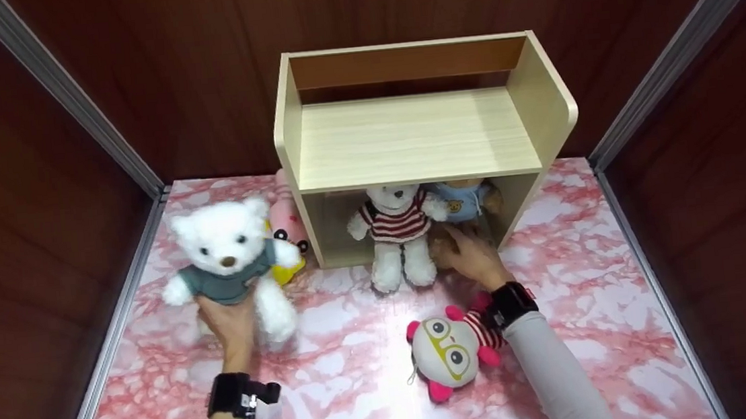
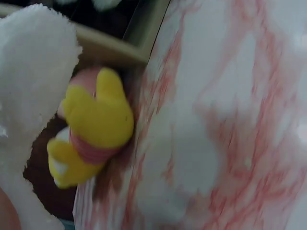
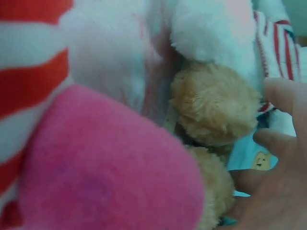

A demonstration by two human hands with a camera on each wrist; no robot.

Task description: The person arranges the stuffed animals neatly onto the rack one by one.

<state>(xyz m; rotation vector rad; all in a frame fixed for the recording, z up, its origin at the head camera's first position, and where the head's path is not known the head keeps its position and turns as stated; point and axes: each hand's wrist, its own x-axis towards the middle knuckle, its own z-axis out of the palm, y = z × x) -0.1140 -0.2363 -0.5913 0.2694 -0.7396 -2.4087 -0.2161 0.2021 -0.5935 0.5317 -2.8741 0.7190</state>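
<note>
Seeing teal-shirted bear's face (image 1: pixel 224 249) takes head view.

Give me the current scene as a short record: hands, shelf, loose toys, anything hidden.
left hand: grips the white teddy bear in a teal shirt
right hand: at the legs of the brown teddy bear in a blue hoodie; grip unclear
pale two-tier shelf, lower tier: white teddy bear in a red-striped sweater, feet past the front edge; brown bear beside it
left of shelf: pink plush, yellow plush
marbled surface: grey-faced doll with yellow glasses, lying near the right wrist
hidden: most of the brown bear's face
</note>
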